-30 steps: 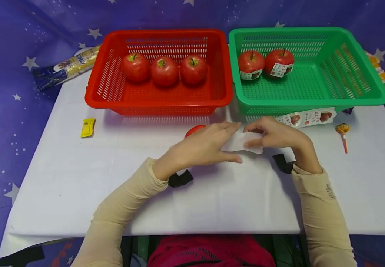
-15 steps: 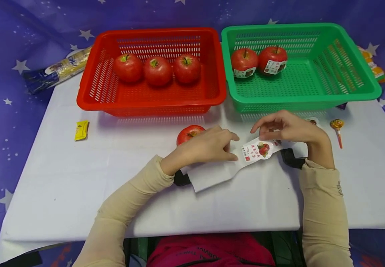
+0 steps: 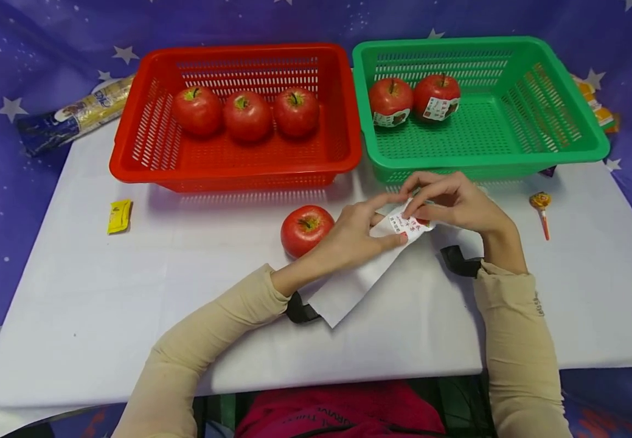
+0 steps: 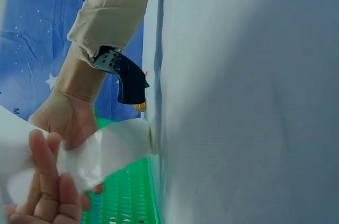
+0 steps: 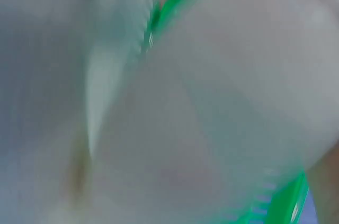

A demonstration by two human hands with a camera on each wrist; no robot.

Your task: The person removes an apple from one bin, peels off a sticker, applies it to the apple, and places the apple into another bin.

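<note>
In the head view a white strip of apple-printed stickers (image 3: pixel 356 280) slants between both hands above the table. My left hand (image 3: pixel 356 234) holds it, thumb on the front and fingers behind. My right hand (image 3: pixel 460 204) pinches the printed sticker (image 3: pixel 407 224) near the strip's upper end. Close to my left wrist sits a red apple (image 3: pixel 306 228) without a label. The left wrist view shows the curled fingers of my left hand (image 4: pixel 50 192) at the strip's back, with my right hand (image 4: pixel 66 118) beyond. Blurred strip (image 5: pixel 212 102) fills most of the right wrist view.
Behind stand a red basket (image 3: pixel 233 167) with several plain apples and a green basket (image 3: pixel 491 159) with two labelled apples. A yellow packet (image 3: pixel 119 216) lies left, a lollipop (image 3: pixel 541 210) right. A long blue-and-gold package (image 3: pixel 75 115) leans at the back left.
The strip has been turned and now stretches towards the front edge, its printed end between both hands. My right hand went right, then came back to my left hand. More of the loose apple shows.
</note>
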